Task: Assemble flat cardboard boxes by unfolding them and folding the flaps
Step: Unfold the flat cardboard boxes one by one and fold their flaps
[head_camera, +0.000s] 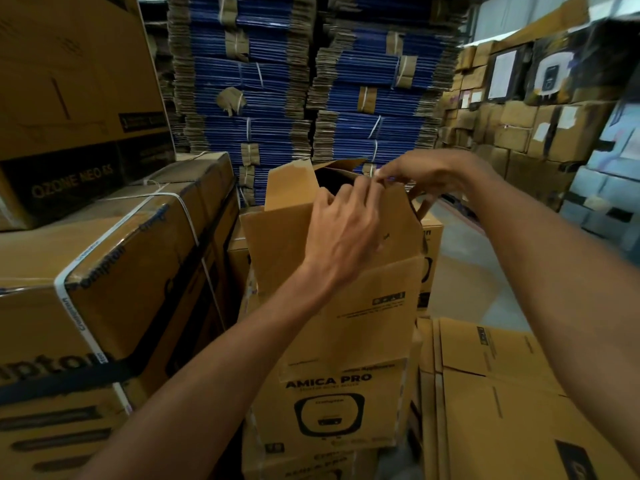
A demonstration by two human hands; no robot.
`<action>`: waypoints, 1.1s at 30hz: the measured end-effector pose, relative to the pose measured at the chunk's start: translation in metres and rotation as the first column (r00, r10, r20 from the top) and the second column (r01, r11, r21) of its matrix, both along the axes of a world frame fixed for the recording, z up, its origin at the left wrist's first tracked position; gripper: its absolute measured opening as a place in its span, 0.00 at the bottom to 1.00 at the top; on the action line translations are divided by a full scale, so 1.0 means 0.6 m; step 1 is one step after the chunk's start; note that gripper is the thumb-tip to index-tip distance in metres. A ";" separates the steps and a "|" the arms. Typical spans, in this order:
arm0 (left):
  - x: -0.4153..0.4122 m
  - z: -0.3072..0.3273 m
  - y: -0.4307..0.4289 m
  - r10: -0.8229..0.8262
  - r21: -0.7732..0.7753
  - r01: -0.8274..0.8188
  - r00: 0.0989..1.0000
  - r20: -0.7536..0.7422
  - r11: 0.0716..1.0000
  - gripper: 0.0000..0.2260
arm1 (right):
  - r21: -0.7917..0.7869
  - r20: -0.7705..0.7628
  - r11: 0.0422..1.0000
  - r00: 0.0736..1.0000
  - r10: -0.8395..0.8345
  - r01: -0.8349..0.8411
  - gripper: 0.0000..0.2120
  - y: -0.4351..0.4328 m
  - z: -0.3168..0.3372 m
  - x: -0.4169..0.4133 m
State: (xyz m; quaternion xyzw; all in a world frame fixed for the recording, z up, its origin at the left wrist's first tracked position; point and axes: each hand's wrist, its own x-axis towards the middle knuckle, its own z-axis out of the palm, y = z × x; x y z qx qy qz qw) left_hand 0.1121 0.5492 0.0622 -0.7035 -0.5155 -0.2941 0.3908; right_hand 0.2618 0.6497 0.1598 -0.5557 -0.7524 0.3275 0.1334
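Observation:
A brown cardboard box (367,317) printed "AMICA PRO" stands upright in the middle, its top flaps raised and its dark inside showing. My left hand (343,230) lies over the near top flap with its fingers curled round the flap's upper edge. My right hand (426,171) reaches in from the right and pinches the same edge near the box's far right corner. A left flap (291,188) stands up beside my left hand.
A stack of flat brown boxes (502,403) lies at the lower right. Strapped cartons (114,271) fill the left side. Tall bundles of flat blue-edged cardboard (277,84) rise behind. Shelved cartons (540,126) line the right, with bare floor (464,282) between.

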 end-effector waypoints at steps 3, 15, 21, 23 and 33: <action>0.018 -0.022 -0.028 -0.111 0.120 0.128 0.985 -0.133 0.985 0.19 | -0.020 0.253 0.999 0.966 0.053 -0.049 0.14 0.008 -0.025 -0.007; -0.005 0.029 -0.082 -0.052 -0.732 0.368 0.908 0.416 0.574 0.32 | -0.059 0.514 0.945 0.802 0.305 -0.321 0.23 -0.024 -0.105 -0.019; -0.099 -0.024 0.013 -0.006 -0.757 0.197 0.969 0.247 0.623 0.09 | 0.227 0.586 0.928 0.803 0.113 -0.296 0.44 -0.065 -0.205 -0.005; -0.119 -0.046 0.031 0.011 -0.782 0.142 0.982 0.186 0.607 0.14 | 0.381 0.569 0.869 0.821 0.048 -0.315 0.41 -0.075 -0.237 -0.008; -0.116 -0.043 0.075 -0.060 -0.801 -0.020 0.996 -0.070 0.598 0.26 | 0.450 0.525 0.848 0.851 0.003 -0.280 0.38 -0.084 -0.260 -0.001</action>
